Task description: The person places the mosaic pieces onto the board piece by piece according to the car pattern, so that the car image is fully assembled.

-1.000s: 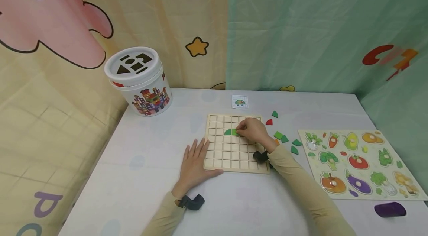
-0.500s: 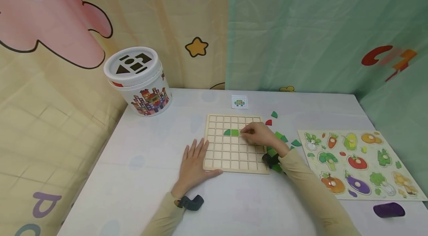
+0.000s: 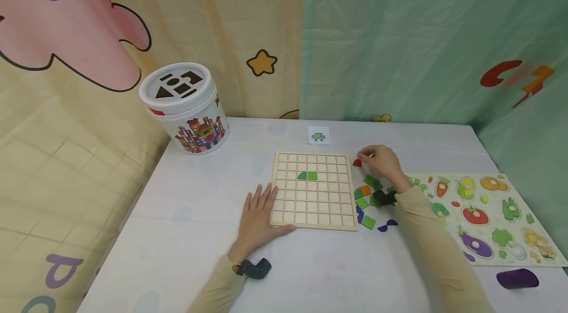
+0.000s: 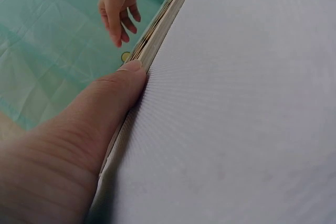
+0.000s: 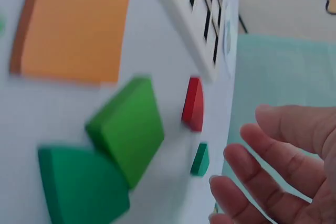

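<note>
My left hand (image 3: pixel 257 217) lies flat on the table, fingers straight and slightly spread, thumb pressed against the lower left edge of the wooden grid board (image 3: pixel 310 214). My right hand (image 3: pixel 382 162) hovers right of the board's upper right corner, fingers loosely apart and holding nothing, tips just beside the small red piece (image 3: pixel 357 162); a small dark green piece (image 5: pixel 200 160) lies just past it in the right wrist view. Two green pieces (image 3: pixel 307 175) sit side by side in the board's third row, centre of frame.

Risk, as I judge it: the red piece is small and close to the board edge, so a careless pinch could flick it away or nudge the board. If my left thumb slackens, the board could slide and unseat the placed greens. My forearm hangs over the loose pile (image 3: pixel 366 194) and could scatter it.

Versus half a second ago: the right hand was over the board beside the greens; it is now off the board, and the orange, green and blue loose pieces are uncovered.
</note>
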